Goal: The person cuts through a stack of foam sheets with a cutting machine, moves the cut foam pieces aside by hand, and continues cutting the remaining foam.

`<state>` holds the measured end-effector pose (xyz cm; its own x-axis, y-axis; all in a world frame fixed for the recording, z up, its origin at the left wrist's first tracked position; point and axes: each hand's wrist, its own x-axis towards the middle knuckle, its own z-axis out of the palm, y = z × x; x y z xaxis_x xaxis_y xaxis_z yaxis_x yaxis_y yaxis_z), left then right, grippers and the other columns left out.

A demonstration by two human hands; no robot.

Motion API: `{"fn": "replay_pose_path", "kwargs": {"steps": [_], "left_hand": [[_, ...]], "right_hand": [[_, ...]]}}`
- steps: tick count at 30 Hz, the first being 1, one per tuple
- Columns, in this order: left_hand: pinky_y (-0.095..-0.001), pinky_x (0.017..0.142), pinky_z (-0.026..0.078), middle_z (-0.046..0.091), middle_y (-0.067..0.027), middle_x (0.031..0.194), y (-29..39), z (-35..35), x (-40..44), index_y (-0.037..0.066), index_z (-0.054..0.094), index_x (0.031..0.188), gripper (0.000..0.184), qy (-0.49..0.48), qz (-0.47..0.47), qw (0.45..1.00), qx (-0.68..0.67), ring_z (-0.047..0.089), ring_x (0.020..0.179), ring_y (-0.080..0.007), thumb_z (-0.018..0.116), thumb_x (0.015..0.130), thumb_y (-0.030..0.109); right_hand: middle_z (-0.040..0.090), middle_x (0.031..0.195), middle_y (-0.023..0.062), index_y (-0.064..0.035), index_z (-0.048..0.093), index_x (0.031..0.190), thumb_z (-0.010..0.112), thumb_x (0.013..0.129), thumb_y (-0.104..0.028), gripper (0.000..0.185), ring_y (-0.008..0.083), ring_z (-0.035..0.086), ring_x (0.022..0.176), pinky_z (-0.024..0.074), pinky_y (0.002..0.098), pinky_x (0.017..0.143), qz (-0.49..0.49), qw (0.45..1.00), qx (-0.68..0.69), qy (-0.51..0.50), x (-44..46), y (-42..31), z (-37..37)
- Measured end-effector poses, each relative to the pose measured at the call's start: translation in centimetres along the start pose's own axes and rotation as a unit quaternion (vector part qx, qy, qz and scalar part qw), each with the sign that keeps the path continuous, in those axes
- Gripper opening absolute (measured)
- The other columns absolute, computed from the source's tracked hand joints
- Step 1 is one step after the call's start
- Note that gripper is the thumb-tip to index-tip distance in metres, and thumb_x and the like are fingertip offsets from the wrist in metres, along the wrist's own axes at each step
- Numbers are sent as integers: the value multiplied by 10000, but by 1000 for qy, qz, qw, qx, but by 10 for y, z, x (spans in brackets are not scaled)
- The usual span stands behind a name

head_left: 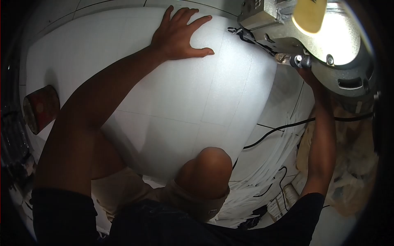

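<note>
A large white, slightly see-through sheet (180,94), which looks like thin foam, spreads in front of me with faint tile lines showing through. My left hand (176,37) lies flat on its far part, fingers spread wide. At the upper right stands a grey metal machine (283,35) with a bright light and a yellowish piece on top; its narrow front parts reach the sheet's right edge. My right arm reaches up to this machine. Only the wrist side of my right hand (304,73) shows below a metal joint; the fingers are hidden behind the machine.
A reddish round tin (41,108) stands on the sheet's left side. Black cable (283,126) runs across the tiled floor at right. White strips (262,164) lie heaped beside the sheet, near clear plastic (349,180). My bare knee (209,168) is at the near edge.
</note>
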<state>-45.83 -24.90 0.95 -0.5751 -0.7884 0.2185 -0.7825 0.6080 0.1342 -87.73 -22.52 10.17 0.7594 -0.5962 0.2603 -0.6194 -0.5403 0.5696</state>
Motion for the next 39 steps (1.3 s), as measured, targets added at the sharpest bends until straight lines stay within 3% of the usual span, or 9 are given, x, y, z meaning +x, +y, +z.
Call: {"fn": "replay_pose_path", "kwargs": {"steps": [11,17,20,22,26,28,32,34,39], "left_hand": [[-561,1165,139,409,-147,1417,23,5,14,236,379,1453,947,-8,-8,1000,6,324,1381,-289,673,689,713],[-552,1167,144,414,-160,1415,29,-16,32,164,365,1451,1009,-28,-7,1000,3,331,1379,-299,672,674,729],[-552,1164,156,433,-168,1394,27,-27,40,129,370,1437,1025,-34,-13,999,19,346,1370,-303,673,667,734],[-555,1161,165,446,-176,1377,26,-26,42,96,372,1424,1037,-16,1,1000,15,356,1363,-307,666,669,742],[-558,1159,166,446,-175,1374,45,8,27,68,354,1424,1059,-19,-4,1000,-14,353,1364,-308,663,671,745],[-560,1159,168,446,-176,1372,47,10,27,56,337,1425,1075,-3,-4,1000,-16,356,1362,-310,662,670,748],[-551,1163,168,444,-178,1373,43,14,29,45,326,1426,1087,-5,-5,1000,-25,359,1361,-309,659,670,751],[-546,1165,168,443,-192,1371,45,13,29,21,338,1411,1094,-8,-7,1000,-24,364,1358,-314,654,668,758],[-551,1162,165,443,-242,1346,47,14,31,-42,377,1362,1102,-3,6,1000,-6,364,1353,-339,637,668,773]], "right_hand": [[501,1337,175,-82,518,1317,614,893,-358,515,336,493,1247,376,502,1065,-40,994,-99,30,-26,3,36],[435,1383,211,-74,451,1367,591,909,-352,554,377,427,1296,348,547,1076,-62,992,-106,26,-19,12,45],[411,1404,211,-65,418,1386,564,927,-345,557,387,416,1304,322,559,1092,13,1000,-17,19,-1,11,26],[404,1406,227,-45,396,1395,537,944,-316,544,395,407,1312,296,562,1108,63,983,167,-37,-8,13,29],[416,1392,246,-42,418,1378,514,959,-301,503,394,409,1313,292,556,1109,-54,997,60,-7,-52,0,68],[448,1359,254,-50,457,1345,517,962,-321,473,369,430,1306,309,546,1103,124,954,227,-155,-47,-8,59],[481,1339,226,-65,472,1330,541,949,-375,496,345,474,1272,341,524,1090,45,987,114,-109,-59,-5,69],[516,1311,188,-76,488,1317,553,928,-441,537,341,520,1218,382,506,1061,-7,990,-136,-27,-51,-8,68],[558,1261,124,-93,498,1312,562,909,-487,567,301,559,1157,447,474,983,66,997,10,-24,-18,-8,30]]}}
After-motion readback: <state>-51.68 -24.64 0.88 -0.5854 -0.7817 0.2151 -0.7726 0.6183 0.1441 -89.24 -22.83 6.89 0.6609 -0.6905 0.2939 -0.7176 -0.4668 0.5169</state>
